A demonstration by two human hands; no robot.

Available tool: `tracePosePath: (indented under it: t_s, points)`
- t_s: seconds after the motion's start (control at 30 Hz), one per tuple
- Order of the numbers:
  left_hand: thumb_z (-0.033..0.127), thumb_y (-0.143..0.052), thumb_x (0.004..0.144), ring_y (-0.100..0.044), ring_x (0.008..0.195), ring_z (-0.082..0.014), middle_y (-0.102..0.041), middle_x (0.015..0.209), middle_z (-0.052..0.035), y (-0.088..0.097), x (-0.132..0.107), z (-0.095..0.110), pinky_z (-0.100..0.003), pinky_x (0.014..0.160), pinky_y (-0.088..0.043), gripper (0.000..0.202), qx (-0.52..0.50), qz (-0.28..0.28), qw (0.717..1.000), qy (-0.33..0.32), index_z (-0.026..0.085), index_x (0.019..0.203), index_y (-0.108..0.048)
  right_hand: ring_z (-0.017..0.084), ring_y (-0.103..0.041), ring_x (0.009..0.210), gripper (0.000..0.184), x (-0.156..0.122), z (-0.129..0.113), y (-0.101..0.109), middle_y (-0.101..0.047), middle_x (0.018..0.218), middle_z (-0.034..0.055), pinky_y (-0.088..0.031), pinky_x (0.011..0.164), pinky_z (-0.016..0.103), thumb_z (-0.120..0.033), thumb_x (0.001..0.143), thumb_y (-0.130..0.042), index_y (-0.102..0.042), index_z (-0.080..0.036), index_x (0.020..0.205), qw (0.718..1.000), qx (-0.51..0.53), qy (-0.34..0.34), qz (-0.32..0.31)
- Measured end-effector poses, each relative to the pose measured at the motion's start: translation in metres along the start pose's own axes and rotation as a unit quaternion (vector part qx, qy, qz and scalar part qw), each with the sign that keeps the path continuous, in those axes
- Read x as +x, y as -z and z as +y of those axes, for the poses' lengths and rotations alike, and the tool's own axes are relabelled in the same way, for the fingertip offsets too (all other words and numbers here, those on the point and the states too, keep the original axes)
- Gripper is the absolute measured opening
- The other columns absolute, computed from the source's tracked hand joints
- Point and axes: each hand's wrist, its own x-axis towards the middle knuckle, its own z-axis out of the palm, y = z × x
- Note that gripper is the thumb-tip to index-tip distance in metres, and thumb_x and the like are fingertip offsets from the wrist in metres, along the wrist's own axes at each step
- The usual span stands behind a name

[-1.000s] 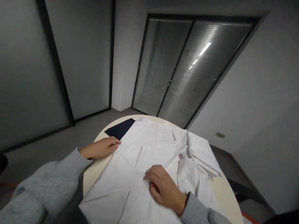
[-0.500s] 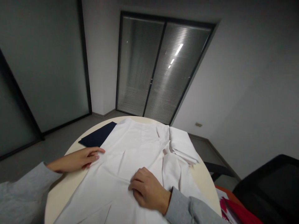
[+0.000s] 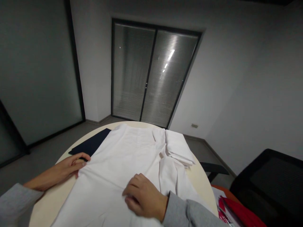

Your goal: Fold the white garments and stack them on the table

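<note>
Hands (image 3: pixel 144 198) on half-cropped white garment (image 3: pixel 123 157)

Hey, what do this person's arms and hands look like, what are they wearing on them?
Both arms are in long grey sleeves of a soft, sweatshirt-like knit. The left sleeve ends above the wrist, the right sleeve at the wrist. The left hand and right hand are bare: no gloves, rings or watch show.

– Is your room bright?
– No, it is dim and gray. Only the white shirt (image 3: pixel 123 164) looks light.
– See any shine?
– Yes, ceiling lamps glint in the glass door (image 3: pixel 153 72).
– Is your picture straight?
– No, walls lean at the edges, and corners go dark.
</note>
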Motion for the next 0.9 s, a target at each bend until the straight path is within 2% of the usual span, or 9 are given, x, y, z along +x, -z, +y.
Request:
tracePosePath:
  t_s: [0.1,0.17,0.3,0.4,0.57,0.63,0.7,0.8,0.9]
  points:
    - [0.073,-0.063,0.083,-0.063,0.082,-0.0226,-0.07,0.087,0.0003,0.0,-0.006,0.002,-0.028,0.075,-0.051,0.059,-0.026,0.026,0.999,-0.01,0.022,0.112,-0.065,0.024,-0.057,0.102,0.039,0.002,-0.004,0.006,-0.066,0.112,0.0067,-0.044,0.093,0.04,-0.036,0.089,-0.073,-0.062,-0.023,0.124,0.999,0.014,-0.033,0.0]
    - [0.071,-0.06,0.087,-0.063,0.087,-0.0226,-0.069,0.094,-0.0007,-0.001,-0.008,0.006,-0.029,0.079,-0.051,0.055,-0.028,0.02,0.999,-0.014,0.022,0.111,-0.064,0.024,-0.057,0.103,0.035,0.002,-0.005,0.008,-0.066,0.113,0.0066,-0.043,0.093,0.04,-0.035,0.091,-0.072,-0.063,-0.024,0.123,0.999,0.017,-0.043,0.0]
    - [0.07,-0.062,0.084,-0.059,0.085,-0.0207,-0.063,0.088,0.0003,-0.004,-0.009,0.014,-0.028,0.079,-0.049,0.052,0.032,-0.023,0.999,-0.021,0.022,0.102,-0.062,0.023,-0.056,0.102,0.017,0.002,-0.005,0.007,-0.066,0.108,0.0045,-0.042,0.092,0.04,-0.028,0.098,-0.065,-0.067,-0.025,0.114,0.999,0.029,-0.043,0.002]
    - [0.063,-0.066,0.081,-0.055,0.079,-0.0181,-0.057,0.083,0.0026,-0.006,-0.009,0.015,-0.027,0.074,-0.046,0.046,0.039,-0.021,0.999,-0.028,0.022,0.101,-0.06,0.023,-0.055,0.103,0.014,0.002,-0.005,0.007,-0.066,0.108,0.005,-0.042,0.092,0.041,-0.029,0.101,-0.064,-0.068,-0.025,0.114,0.998,0.039,-0.057,-0.002]
    - [0.052,-0.066,0.085,-0.056,0.082,-0.0174,-0.059,0.09,0.0013,-0.006,-0.008,0.001,-0.027,0.076,-0.047,0.043,0.01,-0.001,0.999,-0.047,0.021,0.114,-0.058,0.026,-0.055,0.109,0.018,0.003,-0.006,0.01,-0.064,0.116,0.0078,-0.043,0.097,0.046,-0.034,0.104,-0.06,-0.067,-0.025,0.118,0.991,0.023,-0.127,0.02]
    - [0.05,-0.063,0.088,-0.058,0.085,-0.0178,-0.061,0.097,-0.0006,-0.007,-0.007,-0.004,-0.028,0.079,-0.049,0.046,0.034,0.01,0.997,-0.065,0.02,0.123,-0.057,0.027,-0.054,0.113,0.02,0.004,-0.006,0.011,-0.063,0.121,0.009,-0.043,0.1,0.048,-0.031,0.105,-0.056,-0.065,-0.025,0.122,0.987,0.01,-0.158,0.03]
    - [0.047,-0.06,0.091,-0.061,0.09,-0.0193,-0.064,0.107,-0.0046,-0.011,-0.011,-0.005,-0.031,0.084,-0.052,0.047,0.095,0.05,0.991,-0.082,0.018,0.128,-0.057,0.028,-0.053,0.119,0.023,0.005,-0.006,0.012,-0.062,0.127,0.01,-0.042,0.104,0.05,-0.031,0.106,-0.054,-0.064,-0.025,0.126,0.984,0.001,-0.177,0.028]
    - [0.043,-0.055,0.097,-0.063,0.114,-0.025,-0.064,0.13,-0.011,-0.026,-0.034,0.003,-0.04,0.104,-0.05,0.044,0.234,0.137,0.951,-0.146,0.018,0.133,-0.059,0.029,-0.051,0.126,0.028,0.007,-0.008,0.015,-0.061,0.135,0.0109,-0.039,0.108,0.051,-0.033,0.106,-0.054,-0.062,-0.024,0.131,0.981,-0.006,-0.195,0.006]
    - [0.045,-0.057,0.101,-0.056,0.135,-0.0258,-0.06,0.149,-0.007,-0.052,-0.072,0.008,-0.04,0.116,-0.045,0.05,0.369,0.167,0.878,-0.256,0.028,0.148,-0.054,0.028,-0.051,0.128,0.03,0.009,-0.012,0.019,-0.061,0.137,0.0098,-0.038,0.111,0.049,-0.035,0.106,-0.055,-0.063,-0.025,0.132,0.978,-0.007,-0.211,-0.007]
